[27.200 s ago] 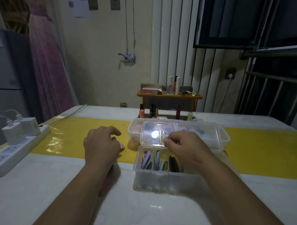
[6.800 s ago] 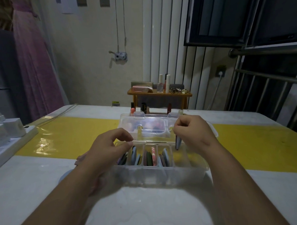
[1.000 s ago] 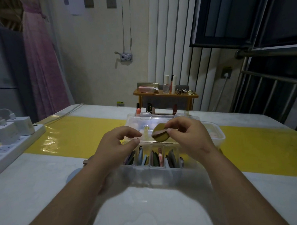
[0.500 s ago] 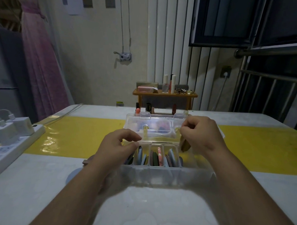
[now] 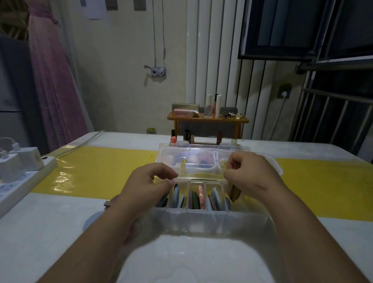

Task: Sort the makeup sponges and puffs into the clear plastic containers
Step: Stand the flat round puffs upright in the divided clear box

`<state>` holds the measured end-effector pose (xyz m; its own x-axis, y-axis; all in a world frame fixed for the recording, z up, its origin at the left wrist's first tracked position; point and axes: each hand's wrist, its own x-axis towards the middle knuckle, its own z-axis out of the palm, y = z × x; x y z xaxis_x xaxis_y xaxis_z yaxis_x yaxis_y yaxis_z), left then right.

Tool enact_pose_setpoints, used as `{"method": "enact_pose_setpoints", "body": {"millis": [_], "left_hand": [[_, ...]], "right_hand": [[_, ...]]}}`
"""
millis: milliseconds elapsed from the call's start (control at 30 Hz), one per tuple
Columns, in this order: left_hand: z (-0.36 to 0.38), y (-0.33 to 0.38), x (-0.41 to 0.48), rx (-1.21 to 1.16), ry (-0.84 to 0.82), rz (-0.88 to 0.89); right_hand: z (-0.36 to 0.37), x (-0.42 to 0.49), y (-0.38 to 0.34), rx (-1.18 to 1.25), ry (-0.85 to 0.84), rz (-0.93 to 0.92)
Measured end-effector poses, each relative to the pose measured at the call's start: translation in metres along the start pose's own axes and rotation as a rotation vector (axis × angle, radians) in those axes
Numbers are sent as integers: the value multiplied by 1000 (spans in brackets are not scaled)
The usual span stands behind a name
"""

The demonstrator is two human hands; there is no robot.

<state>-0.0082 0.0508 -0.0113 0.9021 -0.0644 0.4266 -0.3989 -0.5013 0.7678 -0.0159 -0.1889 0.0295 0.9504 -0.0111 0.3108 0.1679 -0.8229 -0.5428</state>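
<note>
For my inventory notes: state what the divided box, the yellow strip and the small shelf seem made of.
Box: clear plastic, slightly frosted; colours show through its lid. Yellow strip: probably glossy vinyl or film; it wrinkles and reflects light. Shelf: likely wood, orange-brown and smooth; grain too small to see.

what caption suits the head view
Right hand holds a brown puff at the divided container's right end, left hand at its left.

— What lies on the bench (image 5: 47,243)?
— A yellow strip (image 5: 97,166) across it, a white power strip (image 5: 14,187) at the left, a clear compartment box (image 5: 206,220) in the middle, and a pale round puff (image 5: 91,220) beside it.
</note>
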Motion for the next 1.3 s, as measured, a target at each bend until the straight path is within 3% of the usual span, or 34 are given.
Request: {"method": "enact_pose_setpoints", "body": {"millis": [900, 1300], "left_hand": [[-1, 1, -2, 11, -6, 15], [-4, -2, 0, -10, 75, -6]], "right_hand": [[-2, -3, -7, -199, -234, 93], [-2, -3, -11, -228, -287, 141]]}}
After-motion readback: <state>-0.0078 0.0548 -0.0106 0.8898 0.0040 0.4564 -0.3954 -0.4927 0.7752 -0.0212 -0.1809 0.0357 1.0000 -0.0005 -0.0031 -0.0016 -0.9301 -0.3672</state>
